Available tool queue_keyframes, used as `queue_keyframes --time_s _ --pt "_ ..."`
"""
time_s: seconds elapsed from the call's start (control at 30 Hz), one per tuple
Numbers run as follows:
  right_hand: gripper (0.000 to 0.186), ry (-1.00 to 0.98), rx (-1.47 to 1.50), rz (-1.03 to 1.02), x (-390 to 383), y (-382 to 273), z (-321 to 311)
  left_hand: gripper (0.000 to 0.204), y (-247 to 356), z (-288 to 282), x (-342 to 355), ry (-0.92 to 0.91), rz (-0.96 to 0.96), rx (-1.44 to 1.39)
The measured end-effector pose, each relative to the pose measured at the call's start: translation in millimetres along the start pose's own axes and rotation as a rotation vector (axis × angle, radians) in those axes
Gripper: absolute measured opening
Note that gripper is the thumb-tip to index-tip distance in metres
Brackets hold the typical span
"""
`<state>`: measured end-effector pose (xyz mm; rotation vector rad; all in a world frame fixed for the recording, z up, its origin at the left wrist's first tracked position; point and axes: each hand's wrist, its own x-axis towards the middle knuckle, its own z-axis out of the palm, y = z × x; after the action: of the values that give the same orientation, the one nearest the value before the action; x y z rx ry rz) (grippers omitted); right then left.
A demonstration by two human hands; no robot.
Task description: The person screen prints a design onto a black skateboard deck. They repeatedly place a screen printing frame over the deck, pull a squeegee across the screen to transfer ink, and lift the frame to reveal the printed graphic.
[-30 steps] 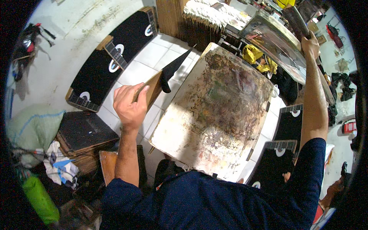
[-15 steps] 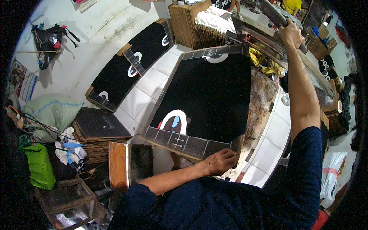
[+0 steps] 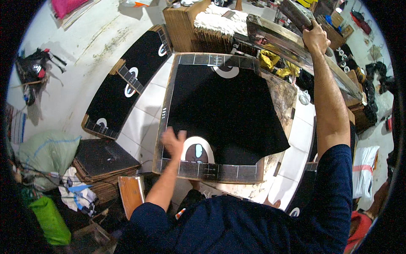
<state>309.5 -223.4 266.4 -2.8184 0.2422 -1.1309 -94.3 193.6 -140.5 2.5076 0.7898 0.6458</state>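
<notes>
In front of me a flat board [image 3: 249,173] with grid-marked dark strips carries a black fabric piece [image 3: 224,110] printed with white, eye-like rings. The cloth's lower right corner sticks out past the board. My left hand [image 3: 172,142], a little blurred, is over the board's left edge beside the near ring, thumb and fingers apart with nothing in them. High on the right, my right arm is stretched out. My right hand [image 3: 316,39] is closed round a dark bar [image 3: 295,15] above a tilted wooden frame [image 3: 304,63]; the bar's far end leaves the clear part of the view.
More boards with black printed cloth [image 3: 110,91] lie along the left wall. Stacked boards [image 3: 105,156] and a pale green sack [image 3: 48,154] stand at left. A tall stack with white cloth [image 3: 220,21] is behind; yellow crumpled material [image 3: 270,59] lies near the frame.
My left hand has moved from the board's near right corner to its left edge and its fingers have opened. The cloth's near right corner now spreads beyond the board. My right hand still grips the bar.
</notes>
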Motion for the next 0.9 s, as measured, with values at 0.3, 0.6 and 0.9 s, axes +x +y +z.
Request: queue_keyframes --time_s 0.3,0.6,0.9 --pt "0.045 0.085 0.083 0.056 -12 -9 -18 0.054 -126 -38 57 -0.300 -0.548 -0.238" --pt "0.038 0.075 0.152 0.121 -16 -22 -26 0.045 -77 -25 49 -0.540 -0.632 -0.675" --pt "0.037 0.050 0.152 0.145 -24 -18 -28 0.046 -62 -8 19 -0.593 -0.356 -0.242"
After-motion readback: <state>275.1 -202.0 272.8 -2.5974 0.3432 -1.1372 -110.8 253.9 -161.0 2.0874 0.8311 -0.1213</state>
